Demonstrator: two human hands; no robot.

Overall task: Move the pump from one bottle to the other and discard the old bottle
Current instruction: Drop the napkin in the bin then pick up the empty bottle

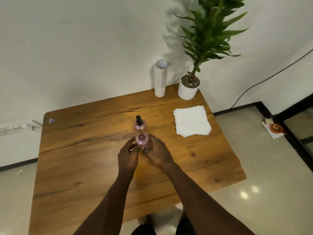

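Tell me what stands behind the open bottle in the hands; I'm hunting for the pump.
Directly behind the open pink bottle stands a second pink bottle wearing the black pump. Its lower part is covered by the nearer bottle.

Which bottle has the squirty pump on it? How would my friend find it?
Find the wooden table, then the two hands near its middle. They hold an open pink bottle. The pump bottle stands just behind it, toward the wall, and only it has a black pump top.

No legible txt anywhere; sticker (51, 120) on table (101, 167) corner too blurred to read.
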